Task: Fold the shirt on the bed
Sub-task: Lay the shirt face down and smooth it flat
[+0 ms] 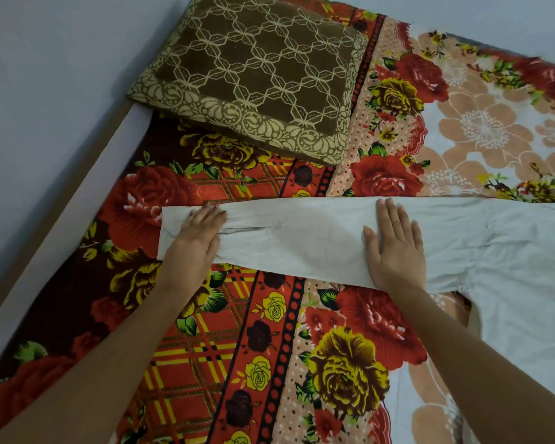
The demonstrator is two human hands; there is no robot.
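Note:
A white shirt (510, 270) lies flat on the flowered bed sheet (269, 347), its body at the right edge of view. One long sleeve (302, 241) stretches out to the left across the bed. My left hand (196, 235) rests palm down near the sleeve's cuff end, fingers together and slightly blurred. My right hand (394, 248) lies flat with fingers spread on the sleeve close to the shoulder seam. Neither hand grips the cloth; both press on top of it.
A brown patterned pillow (253, 75) sits at the head of the bed, just beyond the sleeve. A pale wall (45, 91) and the bed's edge run along the left side. Flowered sheet extends in front of the sleeve toward me.

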